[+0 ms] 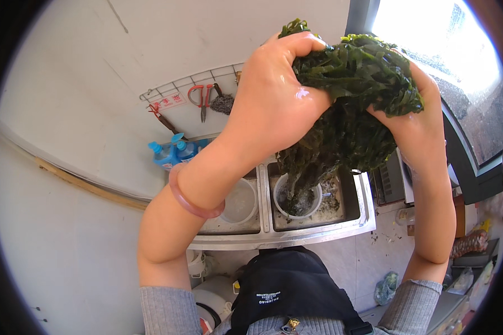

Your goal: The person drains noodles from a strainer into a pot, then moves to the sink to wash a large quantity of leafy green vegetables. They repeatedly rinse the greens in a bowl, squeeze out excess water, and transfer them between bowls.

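A large wet clump of dark green seaweed strips (356,79) is raised high over the sink, gripped from both sides. My left hand (283,83) clasps its left side, thumb and fingers pressed into the strips. On the right side my right hand (421,98) holds it, the fingers partly hidden behind the seaweed. Loose strands hang down towards a white round tub (319,204) in the right basin. More seaweed and cloudy water show inside that tub. Green scraps lie on the floor of the right basin (333,215).
In the left basin stands another white tub (255,205) with cloudy liquid. Blue pump bottles (165,155) stand at the sink's back left. Red-handled scissors (202,102) and a scourer (223,104) hang from a wire rack (188,83). A window (440,46) is at the right.
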`<act>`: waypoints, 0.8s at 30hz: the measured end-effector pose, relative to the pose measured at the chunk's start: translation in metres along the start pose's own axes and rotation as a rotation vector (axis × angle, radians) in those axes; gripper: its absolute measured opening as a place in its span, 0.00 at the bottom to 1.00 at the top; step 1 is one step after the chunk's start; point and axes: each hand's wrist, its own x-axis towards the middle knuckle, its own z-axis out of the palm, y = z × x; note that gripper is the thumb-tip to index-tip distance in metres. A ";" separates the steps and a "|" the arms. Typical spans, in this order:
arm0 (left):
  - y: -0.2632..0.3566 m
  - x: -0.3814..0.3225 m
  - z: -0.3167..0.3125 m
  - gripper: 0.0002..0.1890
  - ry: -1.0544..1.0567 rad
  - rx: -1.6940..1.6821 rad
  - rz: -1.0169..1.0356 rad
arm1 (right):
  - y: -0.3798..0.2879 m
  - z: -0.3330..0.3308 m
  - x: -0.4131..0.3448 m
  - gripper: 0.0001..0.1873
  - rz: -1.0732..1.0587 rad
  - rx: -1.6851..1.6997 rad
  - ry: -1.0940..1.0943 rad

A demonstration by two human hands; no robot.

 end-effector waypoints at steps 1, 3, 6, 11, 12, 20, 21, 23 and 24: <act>0.000 0.001 0.000 0.13 0.003 0.003 0.002 | -0.002 -0.001 0.001 0.27 0.019 0.000 -0.022; -0.001 0.003 0.000 0.13 0.010 0.010 0.005 | -0.003 -0.001 0.002 0.27 0.048 0.025 -0.014; -0.002 0.003 0.000 0.12 0.012 -0.017 -0.030 | -0.002 0.001 0.003 0.27 0.062 0.038 -0.015; -0.005 0.004 0.000 0.12 0.024 -0.012 -0.005 | 0.003 0.006 0.004 0.22 -0.023 0.057 0.047; -0.006 0.004 0.000 0.12 0.025 -0.013 0.004 | 0.003 0.006 0.004 0.22 -0.026 0.053 0.052; -0.008 0.001 -0.001 0.13 0.034 -0.020 -0.006 | -0.002 0.006 0.003 0.27 0.081 0.063 0.009; -0.008 0.001 -0.001 0.13 0.039 -0.021 -0.002 | -0.002 0.006 0.003 0.27 0.077 0.057 0.008; -0.007 0.000 -0.002 0.13 0.052 -0.018 0.006 | -0.004 0.007 0.004 0.27 0.069 0.045 0.005; -0.007 -0.001 -0.003 0.13 0.058 -0.016 0.010 | -0.004 0.007 0.004 0.27 0.066 0.053 0.006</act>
